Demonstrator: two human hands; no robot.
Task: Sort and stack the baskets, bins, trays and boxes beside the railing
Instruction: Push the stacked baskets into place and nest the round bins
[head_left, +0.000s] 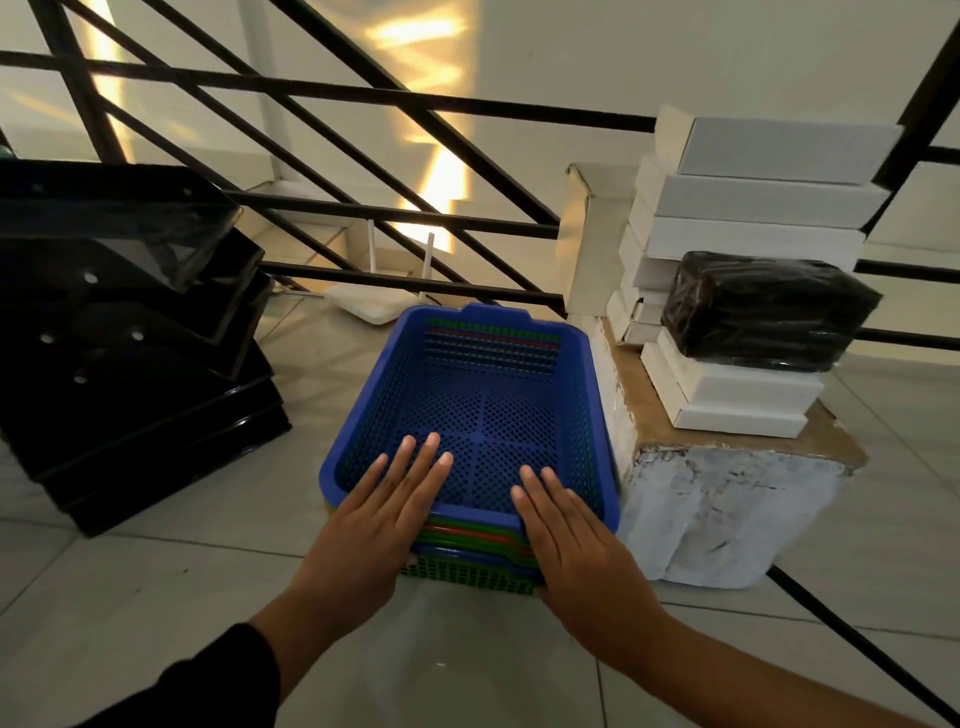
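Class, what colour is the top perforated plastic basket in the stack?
Blue; the top perforated plastic basket shows best in the head view.

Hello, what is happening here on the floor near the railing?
A person is stacking plastic baskets on the floor beside the railing. Both hands lie flat, fingers straight, over the near edge of the blue basket on top: left hand, right hand. Under it sit green and red baskets. Black trays are piled to the left. White boxes and a black wrapped bundle rest on a worn carton to the right.
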